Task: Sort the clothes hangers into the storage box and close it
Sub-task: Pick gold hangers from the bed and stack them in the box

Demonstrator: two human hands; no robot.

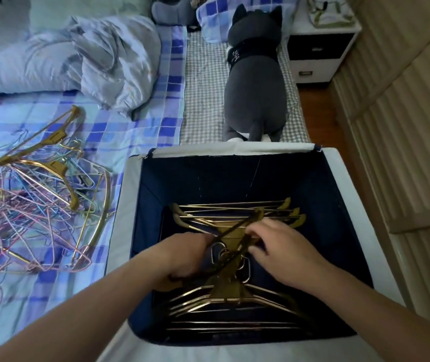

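Hangers [36,205] tangled, wire and gold, on bed's left side | storage box [120,205] open at bed's right edge, gold hangers [234,301] stacked inside | left hand [182,257] reaches in, fingers curled around one gold hanger | right hand [284,254] palm-down, fingertips pinching the same hanger's neck

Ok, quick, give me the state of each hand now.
Left hand: fingers curled round a gold hanger inside the storage box.
Right hand: on the same hanger; grip cannot be told.

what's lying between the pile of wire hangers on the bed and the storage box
Only bare checked bedsheet, then the box's pale rim, seen in the head view.
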